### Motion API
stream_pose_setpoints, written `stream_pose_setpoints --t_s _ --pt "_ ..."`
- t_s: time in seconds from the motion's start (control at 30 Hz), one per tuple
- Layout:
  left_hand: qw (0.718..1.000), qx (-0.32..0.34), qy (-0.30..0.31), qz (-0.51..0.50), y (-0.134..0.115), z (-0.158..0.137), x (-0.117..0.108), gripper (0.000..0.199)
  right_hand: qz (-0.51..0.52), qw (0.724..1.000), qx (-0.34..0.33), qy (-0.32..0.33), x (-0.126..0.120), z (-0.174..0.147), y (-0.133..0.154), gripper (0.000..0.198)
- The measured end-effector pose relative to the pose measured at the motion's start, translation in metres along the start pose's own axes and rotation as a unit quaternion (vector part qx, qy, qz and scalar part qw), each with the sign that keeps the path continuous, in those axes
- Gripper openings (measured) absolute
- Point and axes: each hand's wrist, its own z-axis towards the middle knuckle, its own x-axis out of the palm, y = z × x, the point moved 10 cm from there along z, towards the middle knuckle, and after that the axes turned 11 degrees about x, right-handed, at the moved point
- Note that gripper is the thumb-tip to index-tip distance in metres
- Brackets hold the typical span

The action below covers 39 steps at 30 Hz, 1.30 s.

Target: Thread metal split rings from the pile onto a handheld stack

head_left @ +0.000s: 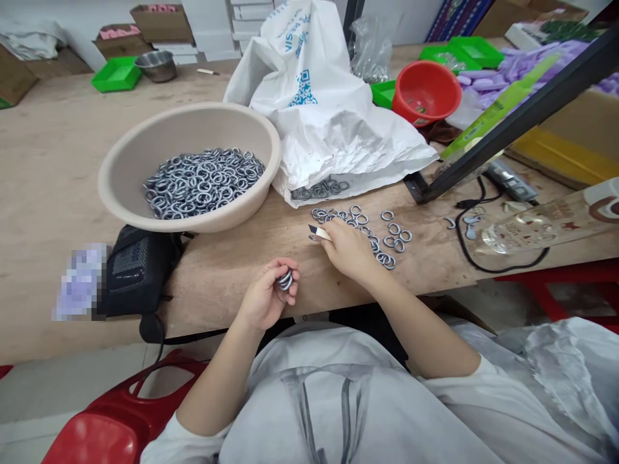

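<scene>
Left hand (265, 298) grasps metal rings (285, 281); right hand (352, 251) grips slant-tipped tool (321, 232). Basin (126, 169) part-filled; loose rings (385, 260) remain on table (213, 264).

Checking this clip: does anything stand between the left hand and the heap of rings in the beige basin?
Yes: the near wall of the beige basin stands between the left hand, which holds some rings, and the ring heap inside. Nothing else visible blocks that line; the black bag lies off to its left.
</scene>
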Motion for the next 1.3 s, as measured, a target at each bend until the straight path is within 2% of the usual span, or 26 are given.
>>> stream_pose_setpoints --t_s 0.13,0.23,0.3,0.4,0.5,0.6,0.73,0.8,0.87,1.0,1.1,1.23,1.3 --pt "1.0 -0.008 -0.009 0.007 0.002 0.004 -0.001 0.033 0.15 0.982 -0.05 0.098 -0.003 -0.019 0.011 0.02" --pt "0.992 0.051 0.02 0.117 0.001 0.007 0.007 0.04 0.194 0.964 -0.079 0.164 -0.002 -0.031 0.019 0.025" --pt "0.974 0.089 0.052 0.203 0.002 0.008 0.015 0.042 0.195 0.963 -0.075 0.173 -0.002 -0.034 0.02 0.028" --pt "0.958 0.11 0.067 0.257 0.005 0.008 0.022 0.047 0.205 0.967 -0.039 0.148 0.001 -0.036 0.015 0.032" --pt "0.974 0.093 0.043 0.202 0.009 0.006 0.025 0.047 0.294 0.952 -0.027 0.084 -0.001 -0.041 0.011 0.029" --pt "0.99 0.059 0.022 0.127 0.014 0.002 0.03 0.045 0.375 0.925 -0.057 0.016 -0.008 -0.051 0.009 0.026" --pt "0.996 0.003 0.04 0.078 0.023 -0.006 0.044 0.046 0.406 0.912 -0.058 0.027 -0.003 -0.051 0.005 0.027" --pt "0.998 -0.006 0.041 0.046 0.023 -0.007 0.049 0.046 0.404 0.913 -0.046 0.02 -0.004 -0.048 0.0 0.03" --pt "0.999 -0.011 0.033 0.018 0.022 -0.007 0.049 0.046 0.372 0.926 -0.057 -0.007 -0.01 -0.048 -0.001 0.036" --pt "1.0 -0.026 0.004 0.001 0.026 -0.007 0.043 0.051 0.267 0.951 -0.154 -0.028 -0.018 -0.063 0.016 0.041" --pt "0.999 -0.033 -0.008 0.003 0.03 -0.006 0.039 0.053 0.209 0.96 -0.184 -0.033 -0.019 -0.071 0.024 0.041" --pt "1.0 -0.03 -0.01 0.003 0.03 -0.006 0.038 0.053 0.161 0.965 -0.198 -0.056 -0.023 -0.074 0.031 0.039" --pt "1.0 -0.026 -0.002 -0.004 0.029 -0.008 0.039 0.052 0.174 0.961 -0.21 -0.04 -0.021 -0.074 0.034 0.041"
